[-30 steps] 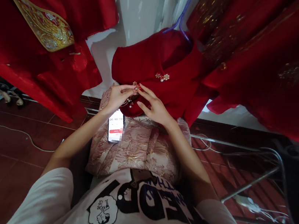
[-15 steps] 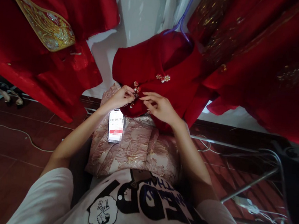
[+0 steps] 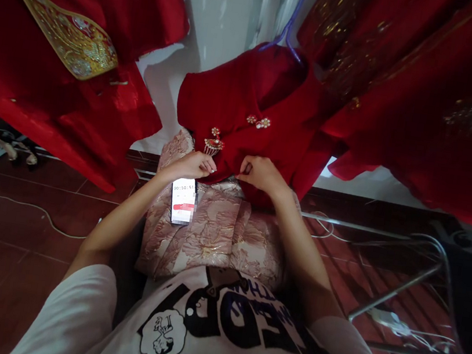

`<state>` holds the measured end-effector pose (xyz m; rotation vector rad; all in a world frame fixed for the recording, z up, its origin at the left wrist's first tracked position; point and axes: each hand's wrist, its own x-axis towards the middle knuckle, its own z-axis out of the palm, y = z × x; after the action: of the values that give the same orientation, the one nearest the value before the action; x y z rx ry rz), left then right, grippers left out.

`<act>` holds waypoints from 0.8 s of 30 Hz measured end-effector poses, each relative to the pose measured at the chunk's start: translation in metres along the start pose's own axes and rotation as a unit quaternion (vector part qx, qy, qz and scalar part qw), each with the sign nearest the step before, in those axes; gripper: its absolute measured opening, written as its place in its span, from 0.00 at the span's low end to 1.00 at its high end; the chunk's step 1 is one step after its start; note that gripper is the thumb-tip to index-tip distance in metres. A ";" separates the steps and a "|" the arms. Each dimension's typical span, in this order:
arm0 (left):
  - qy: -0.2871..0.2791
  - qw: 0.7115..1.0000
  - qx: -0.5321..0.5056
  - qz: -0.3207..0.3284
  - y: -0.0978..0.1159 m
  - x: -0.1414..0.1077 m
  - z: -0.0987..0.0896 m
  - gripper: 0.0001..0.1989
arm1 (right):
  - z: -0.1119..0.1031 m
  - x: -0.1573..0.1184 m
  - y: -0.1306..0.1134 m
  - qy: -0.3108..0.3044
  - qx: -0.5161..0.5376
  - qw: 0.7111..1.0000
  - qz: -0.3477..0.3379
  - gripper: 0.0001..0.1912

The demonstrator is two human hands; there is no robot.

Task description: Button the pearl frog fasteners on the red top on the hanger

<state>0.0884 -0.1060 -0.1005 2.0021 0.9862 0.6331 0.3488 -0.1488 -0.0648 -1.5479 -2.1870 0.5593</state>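
A red garment (image 3: pixel 236 112) hangs from a purple hanger (image 3: pixel 288 32), its lower part over my lap. Two pearl flower ornaments (image 3: pixel 258 122) sit by its neckline, and a fan-shaped beaded brooch (image 3: pixel 213 142) with hanging strands is on its left side. Just below the brooch is my left hand (image 3: pixel 199 165), fingers closed at the garment's lower edge; what they hold is too small to make out. My right hand (image 3: pixel 258 174) has its fingertips pinched together at the lower edge, on something hidden. A lit phone (image 3: pixel 183 202) lies on the pink brocade cloth (image 3: pixel 214 232).
Red garments with gold embroidery hang at the left (image 3: pixel 133 98) and right (image 3: pixel 401 124). A metal-framed chair (image 3: pixel 400 291) and white cables (image 3: pixel 436 346) are at the right. Shoes (image 3: pixel 19 153) stand on the tiled floor at the far left.
My left hand has moved down off the brooch, which now shows fully. My right hand has moved slightly right and down, and its fingers have closed from a spread pose.
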 end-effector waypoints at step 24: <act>0.071 0.992 0.071 -0.082 0.026 -0.005 0.002 0.06 | 0.057 0.011 -0.017 0.071 0.168 0.979 -0.087 0.08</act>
<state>0.0974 -0.1208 -0.0808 1.9947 1.2993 0.6377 0.3018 -0.1491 -0.1031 -1.1715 -1.9743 0.6972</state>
